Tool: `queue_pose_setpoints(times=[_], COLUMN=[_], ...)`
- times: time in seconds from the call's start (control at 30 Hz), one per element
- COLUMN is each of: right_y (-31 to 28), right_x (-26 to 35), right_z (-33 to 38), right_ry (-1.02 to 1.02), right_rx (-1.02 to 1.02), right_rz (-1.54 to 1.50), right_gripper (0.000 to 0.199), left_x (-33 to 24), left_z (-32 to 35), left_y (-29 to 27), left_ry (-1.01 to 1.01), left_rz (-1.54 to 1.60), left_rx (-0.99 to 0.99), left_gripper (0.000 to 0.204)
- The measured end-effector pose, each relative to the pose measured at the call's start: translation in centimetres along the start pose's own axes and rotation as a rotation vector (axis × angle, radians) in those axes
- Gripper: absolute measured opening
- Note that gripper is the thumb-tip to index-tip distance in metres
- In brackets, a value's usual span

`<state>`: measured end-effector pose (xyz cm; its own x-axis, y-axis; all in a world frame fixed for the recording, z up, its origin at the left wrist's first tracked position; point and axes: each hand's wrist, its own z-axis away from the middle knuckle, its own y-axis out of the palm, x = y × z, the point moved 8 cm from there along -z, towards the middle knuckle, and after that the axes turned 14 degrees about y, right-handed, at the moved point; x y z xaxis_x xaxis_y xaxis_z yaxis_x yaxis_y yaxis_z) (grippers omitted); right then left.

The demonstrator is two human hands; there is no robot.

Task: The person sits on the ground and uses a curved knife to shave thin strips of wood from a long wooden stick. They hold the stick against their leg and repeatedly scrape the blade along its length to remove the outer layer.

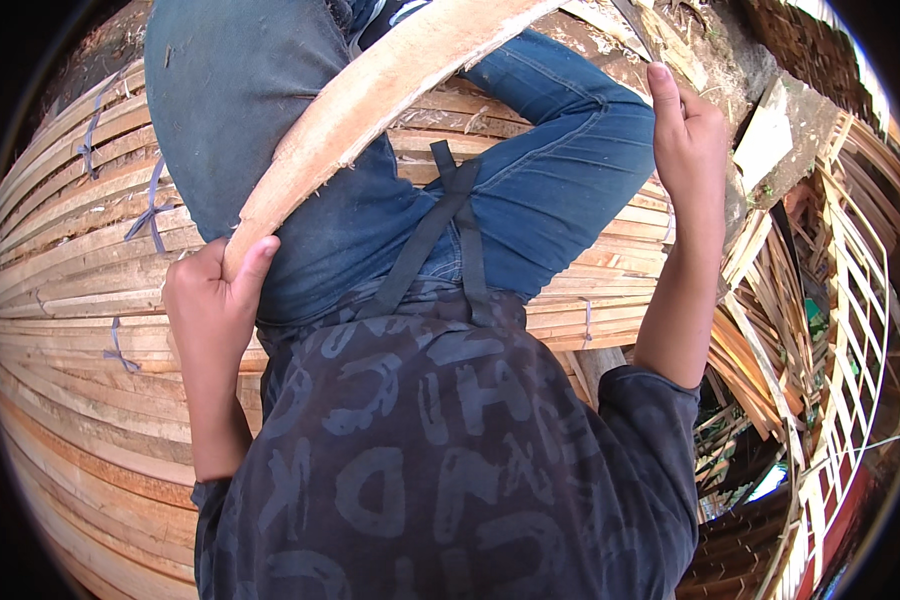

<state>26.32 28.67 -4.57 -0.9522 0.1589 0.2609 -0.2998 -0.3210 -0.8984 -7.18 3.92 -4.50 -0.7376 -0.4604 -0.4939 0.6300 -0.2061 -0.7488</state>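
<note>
Dark patterned shirt cloth (420,450) lies closest; beyond it, the left hand (212,290) grips the near end of a pale plank (360,110), whose long axis slants away rightward over the left leg (230,110). Well apart to the plank's right, the right hand (692,140) curls around what looks like a dark blade (638,30), by the right edge of the stacked wooden strips (90,350).

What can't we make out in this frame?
All in the head view:
- Plank: far end cut off by the top edge.
- Left hand: fingers beneath the plank, hidden by the hand and the plank.
- Dark bar: upper end lost at the top edge; any grip on it hidden by the right hand.
- Slats: left ends lost in the black lens rim; parts hidden by the legs.
</note>
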Motion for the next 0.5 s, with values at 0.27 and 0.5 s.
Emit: queue_pose_setpoints(times=[0.27, 0.5], right_y=[-1.2, -5.1], right_x=[4.5, -3.3], right_z=[2.0, -6.0], right_ry=[-0.193, 0.068], right_rx=[-0.136, -0.300], right_rz=[0.253, 0.358], right_gripper=[0.065, 0.070], left_x=[0.1, -0.7], left_z=[-0.1, -0.4], left_y=[0.1, -0.4], left_ry=[0.012, 0.076], left_rz=[0.031, -0.024], left_rx=[-0.032, -0.035], left_gripper=[0.056, 0.058])
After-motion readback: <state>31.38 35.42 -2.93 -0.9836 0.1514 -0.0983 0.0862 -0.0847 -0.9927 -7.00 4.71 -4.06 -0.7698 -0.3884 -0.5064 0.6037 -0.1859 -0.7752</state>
